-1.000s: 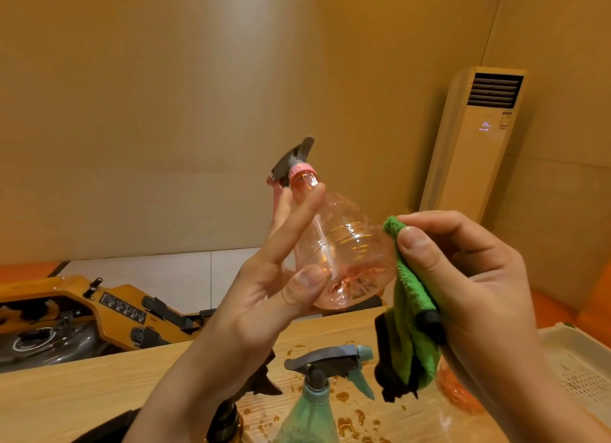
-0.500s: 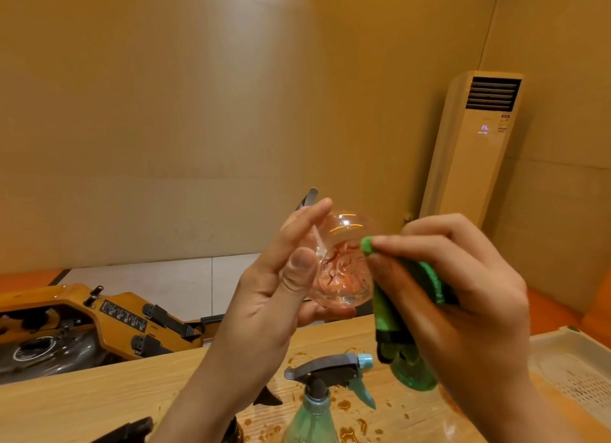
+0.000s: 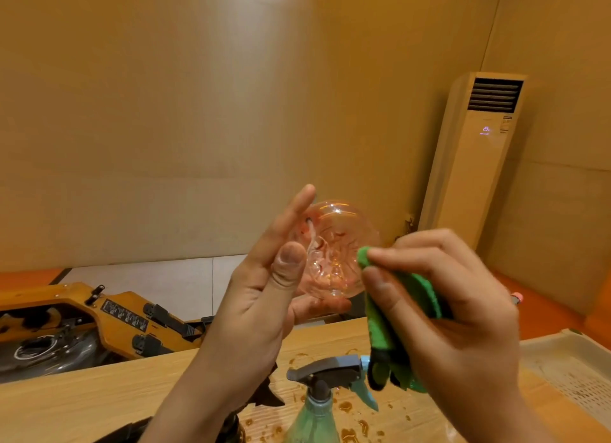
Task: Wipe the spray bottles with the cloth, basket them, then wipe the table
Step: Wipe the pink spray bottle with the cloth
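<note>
My left hand (image 3: pixel 264 297) holds a clear pink spray bottle (image 3: pixel 334 254) in the air, its round bottom turned toward me and its nozzle hidden behind it. My right hand (image 3: pixel 449 310) grips a green cloth (image 3: pixel 390 313) and presses a fold of it against the right side of the bottle's base. A teal spray bottle (image 3: pixel 317 409) with a grey trigger stands on the wooden table (image 3: pixel 82 399) below. Another dark trigger head (image 3: pixel 267 393) shows partly behind my left wrist.
Brown liquid drops (image 3: pixel 350 406) lie on the table around the teal bottle. A white perforated basket (image 3: pixel 568 366) sits at the table's right end. An open orange case (image 3: pixel 82 323) lies on the floor at left. A tall air conditioner (image 3: pixel 476 151) stands in the corner.
The pink bottle has turned from tilted with its nozzle up to bottom facing me. The cloth has shifted from the bottle's side onto its base.
</note>
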`<state>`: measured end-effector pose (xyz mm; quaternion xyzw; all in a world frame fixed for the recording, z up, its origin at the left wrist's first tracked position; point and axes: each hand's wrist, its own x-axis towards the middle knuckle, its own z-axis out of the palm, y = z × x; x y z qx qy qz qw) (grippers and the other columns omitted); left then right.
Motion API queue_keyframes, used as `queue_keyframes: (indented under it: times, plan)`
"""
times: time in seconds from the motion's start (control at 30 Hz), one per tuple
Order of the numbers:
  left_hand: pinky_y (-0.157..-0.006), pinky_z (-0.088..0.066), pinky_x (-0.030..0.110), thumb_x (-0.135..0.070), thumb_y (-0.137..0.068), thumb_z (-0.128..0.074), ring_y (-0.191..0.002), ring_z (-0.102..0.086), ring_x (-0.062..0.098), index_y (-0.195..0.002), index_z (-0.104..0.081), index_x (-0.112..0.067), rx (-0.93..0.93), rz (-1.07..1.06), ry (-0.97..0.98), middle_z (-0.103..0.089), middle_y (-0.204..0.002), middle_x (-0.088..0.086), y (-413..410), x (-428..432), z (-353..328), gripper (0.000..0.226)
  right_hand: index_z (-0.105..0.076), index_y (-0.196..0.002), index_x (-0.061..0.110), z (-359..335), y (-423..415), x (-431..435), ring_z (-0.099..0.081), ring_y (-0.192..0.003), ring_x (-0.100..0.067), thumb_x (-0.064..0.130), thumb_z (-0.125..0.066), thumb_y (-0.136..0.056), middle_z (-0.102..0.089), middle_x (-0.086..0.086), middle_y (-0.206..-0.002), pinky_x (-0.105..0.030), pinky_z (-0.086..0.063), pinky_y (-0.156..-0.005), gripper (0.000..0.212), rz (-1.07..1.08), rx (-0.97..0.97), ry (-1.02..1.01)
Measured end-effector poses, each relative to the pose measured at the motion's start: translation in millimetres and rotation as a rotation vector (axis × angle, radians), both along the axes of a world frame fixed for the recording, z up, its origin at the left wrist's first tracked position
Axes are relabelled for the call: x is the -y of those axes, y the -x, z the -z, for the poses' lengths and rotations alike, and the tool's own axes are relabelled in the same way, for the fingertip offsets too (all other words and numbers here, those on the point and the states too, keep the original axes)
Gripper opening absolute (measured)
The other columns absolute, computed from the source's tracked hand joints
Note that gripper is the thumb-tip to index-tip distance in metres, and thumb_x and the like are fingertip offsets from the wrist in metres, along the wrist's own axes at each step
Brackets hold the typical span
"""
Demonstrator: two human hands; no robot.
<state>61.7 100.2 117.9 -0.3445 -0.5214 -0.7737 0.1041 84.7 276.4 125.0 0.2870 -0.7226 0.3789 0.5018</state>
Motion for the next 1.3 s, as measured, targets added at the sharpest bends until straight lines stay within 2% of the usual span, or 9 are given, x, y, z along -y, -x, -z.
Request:
queue_keyframes:
  times: [0.1, 0.23, 0.4, 0.47, 0.53, 0.67, 0.8, 0.97, 1.3]
  plan:
    - [-0.081, -0.063, 0.044, -0.048, -0.098, -0.053, -0.122, -0.068, 0.022, -0.131, -0.063, -0.053, 0.018, 0.008, 0.022, -0.061, -0.141, -0.023, -0.9, -0.8, -0.5, 0.035, -0.072, -0.102, 0.02, -1.2, -2.3, 1.0, -0.065, -0.091, -0.013, 0.022, -0.072, -0.091, -0.065, -0.002, -0.095, -0.021, -0.051, -0.075, 0.011, 0.008, -0.006, 0.042]
    - [-0.087, -0.06, 0.06, -0.044, -0.09, -0.052, -0.115, -0.072, 0.027, -0.135, -0.061, -0.049, 0.022, 0.053, 0.046, -0.061, -0.142, -0.015, -3.6, -6.1, 1.5, 0.046, -0.071, -0.1, 0.018, -16.5, -1.4, 1.7, -0.066, -0.093, -0.017, 0.018, -0.072, -0.091, -0.067, -0.004, -0.097, -0.024, -0.051, -0.078, 0.009, 0.008, -0.042, 0.116]
    - [-0.075, -0.064, 0.038, -0.048, -0.083, -0.057, -0.107, -0.074, 0.035, -0.129, -0.065, -0.053, 0.072, 0.025, -0.038, -0.063, -0.141, -0.009, -3.2, 0.8, -3.6, 0.046, -0.071, -0.102, 0.024, -2.5, -1.8, -2.0, -0.066, -0.092, -0.016, 0.024, -0.072, -0.092, -0.067, -0.001, -0.097, -0.025, -0.051, -0.077, 0.01, -0.006, 0.01, 0.073]
    - [-0.075, -0.064, 0.036, -0.049, -0.09, -0.057, -0.108, -0.074, 0.037, -0.13, -0.064, -0.053, 0.061, 0.018, -0.029, -0.061, -0.144, -0.008, -3.6, 0.3, -4.2, 0.041, -0.071, -0.101, 0.021, -1.3, -3.0, -2.2, -0.065, -0.091, -0.015, 0.02, -0.074, -0.092, -0.066, -0.002, -0.095, -0.024, -0.05, -0.076, 0.01, -0.004, 0.001, 0.048]
    - [-0.079, -0.064, 0.043, -0.049, -0.096, -0.057, -0.113, -0.072, 0.036, -0.133, -0.062, -0.051, 0.073, 0.03, -0.025, -0.057, -0.149, -0.004, -4.3, -2.3, -4.4, 0.038, -0.072, -0.101, 0.015, -8.0, -3.5, 0.2, -0.065, -0.091, -0.016, 0.014, -0.074, -0.091, -0.065, -0.005, -0.095, -0.023, -0.049, -0.076, 0.01, 0.0, -0.032, 0.031]
    - [-0.089, -0.055, 0.068, -0.051, -0.091, -0.06, -0.121, -0.068, 0.034, -0.14, -0.057, -0.048, 0.01, 0.083, 0.004, -0.056, -0.151, -0.003, -3.2, -2.4, -0.5, 0.049, -0.071, -0.102, 0.014, -17.5, -2.9, 3.2, -0.065, -0.093, -0.014, 0.013, -0.073, -0.091, -0.065, -0.005, -0.097, -0.023, -0.05, -0.078, 0.011, 0.005, -0.065, 0.035]
    - [-0.097, -0.055, 0.061, -0.048, -0.09, -0.052, -0.125, -0.066, 0.024, -0.133, -0.061, -0.053, -0.009, -0.019, 0.036, -0.06, -0.145, -0.013, -0.4, 0.3, 0.8, 0.045, -0.072, -0.102, 0.014, -1.2, -3.3, -0.3, -0.064, -0.091, -0.015, 0.018, -0.073, -0.092, -0.063, -0.004, -0.095, -0.02, -0.049, -0.076, 0.011, 0.04, -0.033, -0.032]
    - [-0.118, -0.035, 0.059, -0.066, -0.09, -0.058, -0.145, -0.047, 0.024, -0.141, -0.055, -0.051, -0.074, -0.056, 0.121, -0.054, -0.152, -0.01, 0.5, -3.4, 4.4, 0.053, -0.072, -0.102, 0.012, -15.6, -4.2, -2.2, -0.064, -0.091, -0.015, 0.012, -0.073, -0.091, -0.064, -0.005, -0.096, -0.022, -0.049, -0.076, 0.011, 0.054, -0.065, 0.002]
    - [-0.115, -0.04, 0.057, -0.063, -0.092, -0.052, -0.14, -0.053, 0.024, -0.138, -0.056, -0.054, -0.059, -0.094, 0.093, -0.055, -0.148, -0.022, -0.5, -0.7, 2.2, 0.047, -0.075, -0.102, 0.01, -5.5, -5.9, -1.4, -0.062, -0.089, -0.011, 0.017, -0.073, -0.092, -0.062, -0.002, -0.094, -0.018, -0.049, -0.074, 0.013, 0.107, -0.039, -0.094]
